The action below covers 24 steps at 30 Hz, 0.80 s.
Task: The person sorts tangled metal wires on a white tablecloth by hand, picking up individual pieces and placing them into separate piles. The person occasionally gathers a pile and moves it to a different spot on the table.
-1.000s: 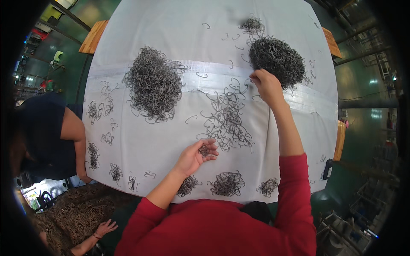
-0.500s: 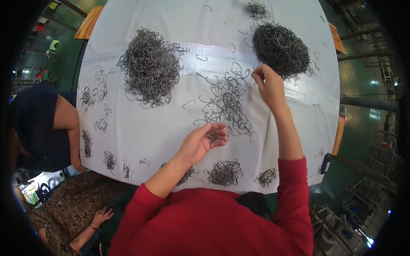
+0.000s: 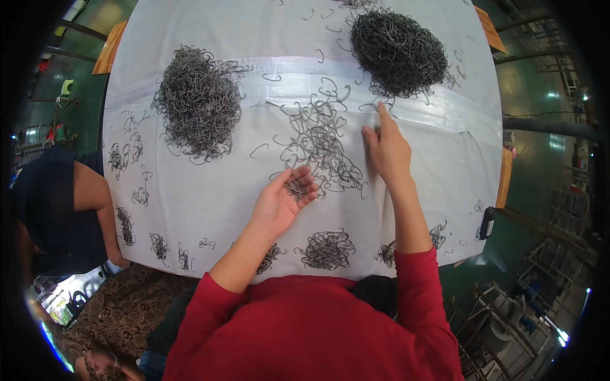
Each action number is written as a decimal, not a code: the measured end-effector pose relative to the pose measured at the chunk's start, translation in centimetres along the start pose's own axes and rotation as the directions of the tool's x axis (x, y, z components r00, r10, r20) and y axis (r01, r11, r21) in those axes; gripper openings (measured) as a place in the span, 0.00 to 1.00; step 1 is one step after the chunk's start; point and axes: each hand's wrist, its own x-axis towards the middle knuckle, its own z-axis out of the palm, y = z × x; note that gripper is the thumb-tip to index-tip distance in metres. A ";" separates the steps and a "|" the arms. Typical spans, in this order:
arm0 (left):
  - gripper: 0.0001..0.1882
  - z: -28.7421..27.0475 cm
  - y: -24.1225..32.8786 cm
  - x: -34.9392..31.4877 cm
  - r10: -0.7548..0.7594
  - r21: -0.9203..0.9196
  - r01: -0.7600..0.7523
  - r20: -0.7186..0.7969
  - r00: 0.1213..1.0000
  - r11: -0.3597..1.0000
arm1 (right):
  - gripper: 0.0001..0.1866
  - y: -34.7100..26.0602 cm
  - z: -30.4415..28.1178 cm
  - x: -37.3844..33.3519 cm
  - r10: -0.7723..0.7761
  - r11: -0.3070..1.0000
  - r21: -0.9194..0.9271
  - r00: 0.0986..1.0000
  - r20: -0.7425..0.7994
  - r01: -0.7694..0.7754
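Observation:
Small dark wire hooks lie in heaps on the white-covered table [image 3: 254, 190]. My left hand [image 3: 279, 197] is turned palm up and cupped around a few wire hooks [image 3: 294, 187]. It is beside a loose scatter of hooks [image 3: 324, 143] in the middle. My right hand [image 3: 389, 149] has its index finger stretched out and thumb apart. Its fingertip is at a few stray hooks [image 3: 375, 106] just below the large dark heap [image 3: 399, 54]; I see nothing held in it. A greyer large heap [image 3: 200, 101] is on the left.
Smaller clusters of hooks lie along the near edge, such as one pile [image 3: 327, 249] before me, and along the left side. A black object [image 3: 487, 223] sits at the right edge. Another person's arm [image 3: 95, 197] is at the left edge; a patterned garment [image 3: 121, 311] shows below.
My right hand has come down a little and its index finger has straightened out from a pinch. My left hand still cups hooks. The whole view has shifted slightly.

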 end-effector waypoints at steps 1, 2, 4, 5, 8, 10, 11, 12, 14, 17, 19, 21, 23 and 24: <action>0.16 -0.4 0.3 -0.3 0.007 -0.006 -0.007 -0.009 1.000 1.000 | 0.21 -0.1 0.2 0.0 -0.048 0.997 -0.055 0.999 0.023 0.049; 0.17 -0.9 0.6 -0.5 0.029 -0.016 -0.029 0.009 1.000 0.999 | 0.20 -0.1 0.3 -0.1 -0.094 0.989 -0.110 0.994 0.049 0.099; 0.17 -3.1 1.4 -1.4 0.082 -0.044 -0.081 0.024 0.996 0.996 | 0.19 -0.8 -0.5 -0.5 -0.135 0.990 -0.021 0.989 0.068 0.136; 0.17 -4.0 1.9 -1.9 0.110 -0.046 -0.111 -0.039 0.993 0.993 | 0.18 -1.2 -1.0 -0.9 -0.152 0.988 0.025 0.985 0.080 0.151; 0.16 -7.2 3.0 -4.2 0.195 -0.048 -0.201 -0.106 0.975 0.978 | 0.17 -1.2 -2.4 -2.7 -0.036 0.989 0.150 0.990 0.135 0.016; 0.16 -8.0 3.4 -5.2 0.214 -0.046 -0.224 -0.159 0.964 0.974 | 0.17 -0.9 -3.2 -4.1 -0.021 0.987 0.161 0.983 0.182 -0.009; 0.15 -8.6 3.4 -5.5 0.221 -0.044 -0.231 -0.160 0.962 0.972 | 0.17 -0.9 -3.3 -4.7 -0.021 0.988 0.157 0.980 0.198 -0.010; 0.15 -8.9 3.4 -5.7 0.228 -0.043 -0.238 -0.158 0.961 0.970 | 0.18 -0.9 -3.4 -5.1 -0.021 0.989 0.150 0.977 0.211 -0.011; 0.16 -8.8 3.2 -5.4 0.247 0.019 -0.247 -0.139 0.959 0.969 | 0.19 -1.6 -2.9 -5.1 -0.056 0.981 0.193 0.982 0.178 0.021; 0.16 -8.6 3.4 -5.0 0.259 0.048 -0.256 -0.103 0.960 0.966 | 0.21 -3.4 -1.7 -3.8 -0.125 0.975 0.202 0.983 0.135 0.096; 0.17 -8.7 3.4 -5.1 0.263 0.048 -0.260 -0.093 0.960 0.964 | 0.21 -4.6 -0.5 -2.3 -0.202 0.971 0.156 0.971 0.130 0.181; 0.17 -8.6 3.3 -5.2 0.268 0.060 -0.263 -0.079 0.960 0.963 | 0.18 -5.3 0.6 -0.7 -0.299 0.954 0.078 0.945 0.130 0.291; 0.17 -8.3 3.3 -5.0 0.270 0.071 -0.265 -0.078 0.960 0.962 | 0.14 -4.7 1.2 0.8 -0.261 0.964 0.101 0.952 0.162 0.247; 0.16 -8.4 3.2 -5.0 0.275 0.073 -0.270 -0.080 0.958 0.960 | 0.12 -4.4 1.2 1.3 -0.247 0.967 0.112 0.952 0.181 0.229</action>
